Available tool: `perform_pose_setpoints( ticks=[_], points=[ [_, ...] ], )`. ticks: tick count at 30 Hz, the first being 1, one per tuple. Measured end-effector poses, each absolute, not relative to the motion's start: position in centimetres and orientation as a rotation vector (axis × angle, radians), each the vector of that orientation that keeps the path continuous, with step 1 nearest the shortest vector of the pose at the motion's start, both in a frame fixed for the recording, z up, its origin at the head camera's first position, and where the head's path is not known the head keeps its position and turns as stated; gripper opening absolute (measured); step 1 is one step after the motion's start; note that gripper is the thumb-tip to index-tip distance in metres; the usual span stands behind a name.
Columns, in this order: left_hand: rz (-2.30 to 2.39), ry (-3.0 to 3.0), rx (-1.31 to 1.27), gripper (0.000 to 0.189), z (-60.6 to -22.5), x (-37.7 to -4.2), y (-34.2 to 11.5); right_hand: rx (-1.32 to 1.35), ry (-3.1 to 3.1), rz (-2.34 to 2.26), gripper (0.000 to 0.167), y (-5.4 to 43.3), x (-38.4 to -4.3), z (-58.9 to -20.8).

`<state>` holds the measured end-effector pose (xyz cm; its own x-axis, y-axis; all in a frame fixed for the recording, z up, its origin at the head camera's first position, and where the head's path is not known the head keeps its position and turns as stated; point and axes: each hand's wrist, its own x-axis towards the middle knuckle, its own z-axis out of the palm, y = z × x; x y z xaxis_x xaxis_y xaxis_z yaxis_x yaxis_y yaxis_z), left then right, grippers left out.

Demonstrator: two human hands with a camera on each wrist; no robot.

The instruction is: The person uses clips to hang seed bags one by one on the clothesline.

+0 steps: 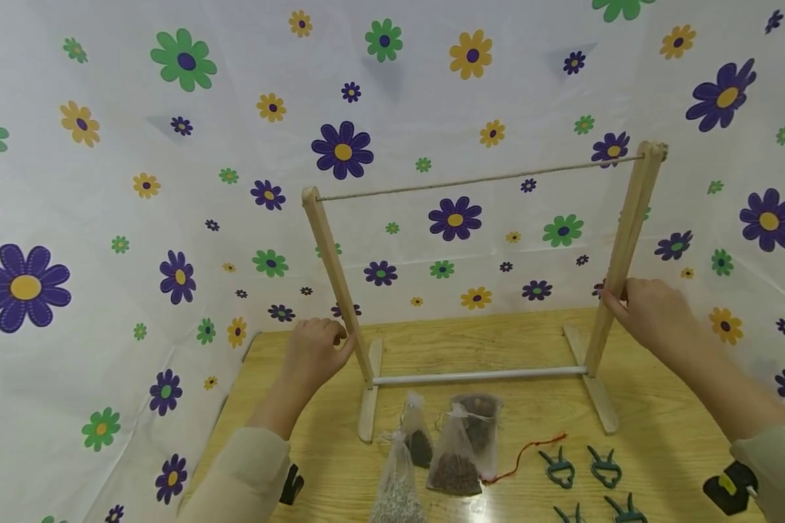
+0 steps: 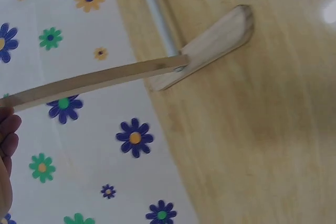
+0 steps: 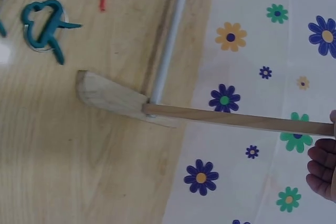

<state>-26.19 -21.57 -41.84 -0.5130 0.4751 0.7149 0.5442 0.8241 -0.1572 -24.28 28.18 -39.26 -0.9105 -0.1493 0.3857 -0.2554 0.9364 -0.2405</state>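
Observation:
A wooden stand [image 1: 623, 225] has two upright posts on flat feet, a twine line [image 1: 477, 180] strung across the top and a white rod [image 1: 480, 375] joining the bottom. My left hand [image 1: 315, 352] pinches the left post, thumb against it and fingers curled. In the left wrist view those fingers [image 2: 8, 139] show only at the left edge beside the post. The right post is pinched by my right hand [image 1: 654, 319] at mid-height. In the right wrist view its curled fingers [image 3: 321, 169] lie just below that post, partly cut off by the frame.
In front of the stand are several sheer drawstring pouches [image 1: 454, 465] with dark or pale contents. A red string [image 1: 523, 457] lies beside them. Several teal plastic clips [image 1: 559, 468] lie at front right. Flower-printed cloth [image 1: 392, 276] encloses the wooden table [image 1: 327, 450].

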Motion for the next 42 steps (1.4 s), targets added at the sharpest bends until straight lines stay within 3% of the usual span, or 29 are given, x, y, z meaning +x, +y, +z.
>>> perform_pose_setpoints(
  ticks=[5, 11, 18, 22, 27, 30, 42],
  points=[
    [-0.218, -2.26, -0.793, 0.015, -44.5, -25.1, -21.2, 0.353, -2.774, 0.309, 0.034, 28.5, -23.4, -41.3],
    [-0.383, -2.261, -0.843, 0.011, -46.8, -23.4, -20.9, 0.396, -2.825, 0.186, 0.049, 28.1, -22.2, -43.9],
    [-0.515, -2.52, -0.859, 0.011, -47.8, -20.9, -19.9, 0.499, -2.839, 0.134, 0.04, 26.4, -20.4, -46.1],
    [-0.619, -2.765, -0.814, 0.016, -48.6, -19.7, -19.8, 0.54, -2.873, 0.096, 0.041, 25.2, -19.5, -47.2],
    [-0.775, -3.044, -0.704, 0.037, -49.8, -18.8, -20.0, 0.637, -2.926, 0.046, 0.051, 23.9, -18.7, -48.5],
    [-0.943, -3.162, -0.636, 0.045, -50.4, -18.3, -19.9, 0.687, -2.975, 0.08, 0.045, 23.3, -18.1, -49.4],
    [-1.359, -3.245, -0.517, 0.048, -52.8, -17.2, -19.7, 0.583, -3.278, 0.483, 0.047, 21.1, -17.1, -51.9]
  ],
)
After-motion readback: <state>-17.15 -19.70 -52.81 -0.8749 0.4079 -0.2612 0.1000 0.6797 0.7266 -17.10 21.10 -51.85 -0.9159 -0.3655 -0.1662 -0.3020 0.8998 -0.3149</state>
